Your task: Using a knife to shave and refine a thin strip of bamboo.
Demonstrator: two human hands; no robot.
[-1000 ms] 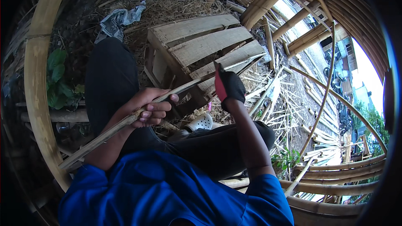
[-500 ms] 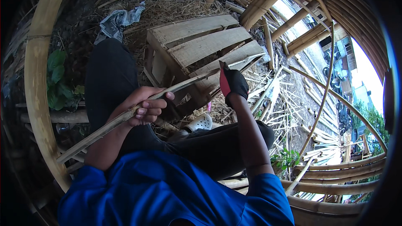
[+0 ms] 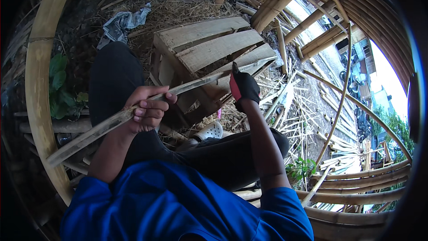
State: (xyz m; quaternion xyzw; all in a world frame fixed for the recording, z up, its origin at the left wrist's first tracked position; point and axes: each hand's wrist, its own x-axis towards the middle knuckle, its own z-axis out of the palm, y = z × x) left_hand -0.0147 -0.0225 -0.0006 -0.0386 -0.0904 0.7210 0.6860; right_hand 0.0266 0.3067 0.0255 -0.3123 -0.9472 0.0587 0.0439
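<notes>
A long split bamboo strip (image 3: pixel 96 136) slants from lower left up across my lap to the slatted wooden crate (image 3: pixel 214 49). My bare left hand (image 3: pixel 149 109) is closed around its middle, fingers curled over it. My right hand (image 3: pixel 245 90), in a black glove with a red palm, is closed at the strip's far part, beside the crate's right front corner. A dark pointed tip rises from the top of that hand; I cannot tell whether it is the thumb or a blade. The glove hides what the fingers hold.
A curved bamboo pole (image 3: pixel 40 76) stands at the left. Crumpled newspaper (image 3: pixel 127 22) lies beyond my knee, among straw. Bamboo shavings (image 3: pixel 296 107) litter the ground right of the crate. A light clog (image 3: pixel 211 130) shows below it. Bamboo rails (image 3: pixel 361 183) run along the right.
The strip has slid down and left, its near end now farther over the curved pole. My left hand has turned a little; the right stays near the crate's corner.
</notes>
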